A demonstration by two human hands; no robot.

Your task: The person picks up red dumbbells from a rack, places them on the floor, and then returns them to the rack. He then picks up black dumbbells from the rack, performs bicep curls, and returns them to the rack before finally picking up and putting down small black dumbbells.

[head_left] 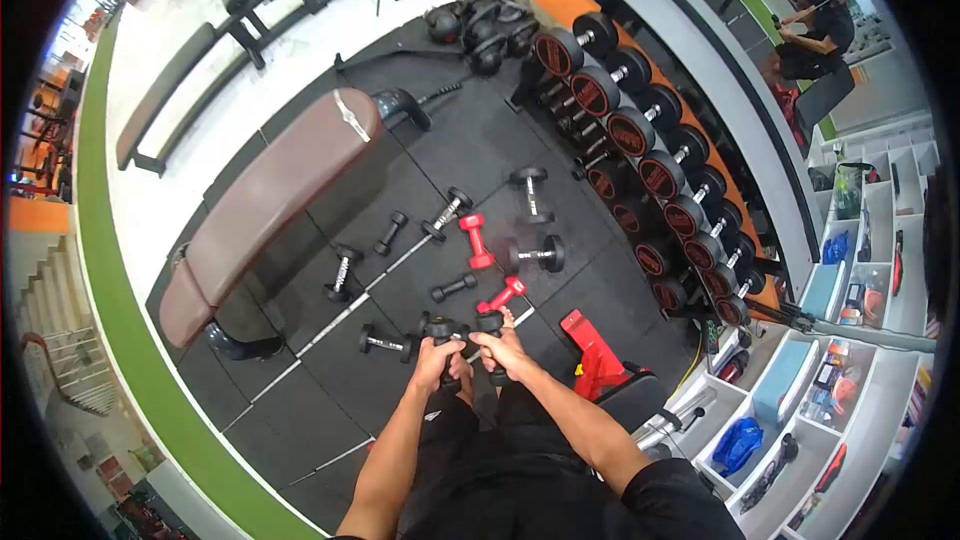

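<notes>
My left hand (434,364) is closed around a black dumbbell (441,328), held in front of my lap. Close beside it, my right hand (506,352) grips another black dumbbell (489,322). My fingers and thumbs cover most of both handles. On the floor just beyond my hands lie a red dumbbell (502,294) and a small black dumbbell (453,287). To the left of my left hand rests a black dumbbell with a silver handle (384,342). Farther out are a second red dumbbell (477,242) and a larger black dumbbell (537,254).
A brown padded bench (262,190) stands at the left. The dumbbell rack (640,140) runs along the right, below a mirror (830,30). White shelving (800,430) with small items is at lower right, near a red object (597,352) on the floor.
</notes>
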